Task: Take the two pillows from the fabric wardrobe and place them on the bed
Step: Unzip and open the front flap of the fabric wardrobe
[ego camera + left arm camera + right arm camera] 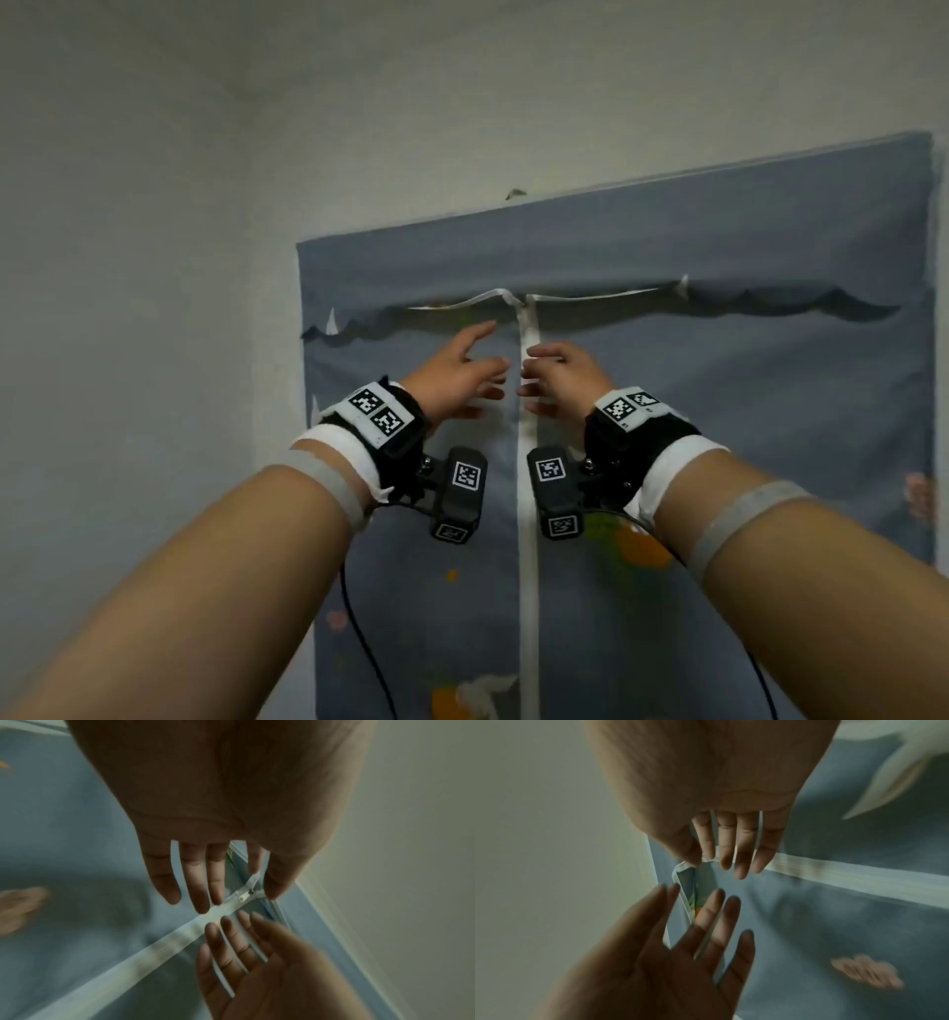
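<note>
Fabric wardrobe (719, 411) straight ahead vs. pale wall (154, 257), blue-grey printed front, white zip (527, 565) down the centre, closed below the hands. Left hand (457, 377) & right hand (560, 383) raised either side of zip near top; fingers (195, 882) straight, spread, gripping nothing. Slider (248, 892) just beyond left fingertips. Pillows, bed not in view.

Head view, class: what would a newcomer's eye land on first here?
Two bare hands, the left hand and the right hand, reach side by side, fingers spread, to the white zip running down the middle of the blue wardrobe. Black wrist cameras with square codes hang below both wrists.
</note>
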A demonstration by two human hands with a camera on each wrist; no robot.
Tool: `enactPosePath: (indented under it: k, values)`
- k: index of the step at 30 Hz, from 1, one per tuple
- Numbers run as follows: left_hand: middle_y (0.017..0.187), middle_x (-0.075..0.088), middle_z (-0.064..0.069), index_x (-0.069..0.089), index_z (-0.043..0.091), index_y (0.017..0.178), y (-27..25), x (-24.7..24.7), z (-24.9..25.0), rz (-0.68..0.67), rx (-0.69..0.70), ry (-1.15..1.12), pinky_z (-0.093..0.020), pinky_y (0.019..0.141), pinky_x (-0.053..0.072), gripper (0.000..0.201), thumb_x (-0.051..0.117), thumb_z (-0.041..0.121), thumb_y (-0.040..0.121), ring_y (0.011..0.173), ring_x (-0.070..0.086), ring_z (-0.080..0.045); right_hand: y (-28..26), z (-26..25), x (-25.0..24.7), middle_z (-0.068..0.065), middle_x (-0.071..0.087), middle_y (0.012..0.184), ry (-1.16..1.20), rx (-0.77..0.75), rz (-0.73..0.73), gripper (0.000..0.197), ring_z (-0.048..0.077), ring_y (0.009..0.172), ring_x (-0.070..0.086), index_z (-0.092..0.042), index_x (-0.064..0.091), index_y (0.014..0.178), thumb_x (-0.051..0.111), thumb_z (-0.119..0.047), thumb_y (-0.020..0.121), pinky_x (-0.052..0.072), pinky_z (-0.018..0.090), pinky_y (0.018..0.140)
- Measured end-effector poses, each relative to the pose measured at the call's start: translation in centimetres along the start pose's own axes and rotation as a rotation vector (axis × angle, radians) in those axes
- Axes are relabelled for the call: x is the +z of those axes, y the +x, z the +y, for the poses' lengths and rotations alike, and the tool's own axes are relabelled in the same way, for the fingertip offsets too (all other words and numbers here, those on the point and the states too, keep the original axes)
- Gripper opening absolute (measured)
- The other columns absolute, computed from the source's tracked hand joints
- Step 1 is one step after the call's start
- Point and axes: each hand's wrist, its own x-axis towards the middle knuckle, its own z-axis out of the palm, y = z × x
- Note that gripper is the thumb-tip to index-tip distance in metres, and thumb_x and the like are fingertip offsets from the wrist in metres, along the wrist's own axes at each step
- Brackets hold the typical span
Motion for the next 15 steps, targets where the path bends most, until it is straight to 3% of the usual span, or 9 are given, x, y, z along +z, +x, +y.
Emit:
enactPosePath:
  k: [2, 5, 7, 9, 11, 15]
  values:
    - [0.103, 0.064, -0.012, 0.029, 0.044, 0.145, 2.4, 0.6, 0.5, 0.051, 0.099, 0.156, -0.037, 0.077, 0.054, 0.064, 0.057, 0.022, 0.092, 0.096, 0.068, -0.023, 2.1, -0.3, 0.0, 0.009, 0.063, 0.087, -0.047, -0.022, 0.065, 0.027, 0.023, 0.07, 0.063, -0.013, 0.053, 0.117, 0.056, -0.007, 0.091, 0.053, 0.037, 0.067]
    - [0.086, 0.062, -0.015, 0.024, 0.034, 0.15, 6.9, 0.8, 0.4, 0.144, 0.238, 0.373, -0.032, 0.063, 0.05, 0.075, 0.058, 0.011, 0.087, 0.071, 0.061, -0.025, 4.9, -0.2, 0.0, 0.013, 0.064, 0.088, -0.131, -0.07, 0.104, 0.03, 0.026, 0.064, 0.065, -0.012, 0.051, 0.118, 0.059, -0.008, 0.089, 0.057, 0.041, 0.065]
    - [0.107, 0.064, -0.013, 0.023, 0.034, 0.15, 9.1, 0.7, 0.2, 0.217, 0.301, 0.52, -0.032, 0.07, 0.055, 0.082, 0.063, 0.013, 0.081, 0.078, 0.064, -0.027, 6.4, -0.1, -0.1, 0.012, 0.065, 0.08, -0.185, -0.104, 0.151, 0.026, 0.031, 0.064, 0.067, -0.011, 0.052, 0.112, 0.062, -0.012, 0.088, 0.061, 0.048, 0.068]
    - [0.128, 0.054, -0.014, 0.027, 0.039, 0.146, 10.7, 0.4, -0.1, 0.298, 0.335, 0.634, -0.039, 0.086, 0.055, 0.082, 0.064, 0.019, 0.076, 0.096, 0.063, -0.031, 7.4, 0.0, -0.2, 0.013, 0.066, 0.073, -0.197, -0.118, 0.19, 0.018, 0.031, 0.061, 0.068, -0.01, 0.055, 0.104, 0.063, -0.015, 0.088, 0.062, 0.052, 0.067]
    - [0.127, 0.05, -0.014, 0.038, 0.036, 0.138, 11.6, 0.1, -0.3, 0.358, 0.349, 0.69, -0.039, 0.094, 0.051, 0.067, 0.065, 0.019, 0.078, 0.1, 0.062, -0.033, 8.2, 0.0, -0.2, 0.014, 0.067, 0.072, -0.168, -0.126, 0.185, 0.012, 0.028, 0.055, 0.067, -0.007, 0.057, 0.096, 0.062, -0.017, 0.09, 0.062, 0.048, 0.062]
    - [0.119, 0.047, -0.013, 0.057, 0.026, 0.116, 13.0, -0.8, -0.3, 0.501, 0.395, 0.729, -0.036, 0.092, 0.048, 0.036, 0.07, 0.027, 0.082, 0.1, 0.058, -0.033, 9.6, -0.2, 0.2, 0.015, 0.066, 0.071, -0.14, -0.134, 0.176, 0.025, 0.022, 0.047, 0.063, -0.001, 0.062, 0.08, 0.062, -0.022, 0.092, 0.056, 0.034, 0.051]
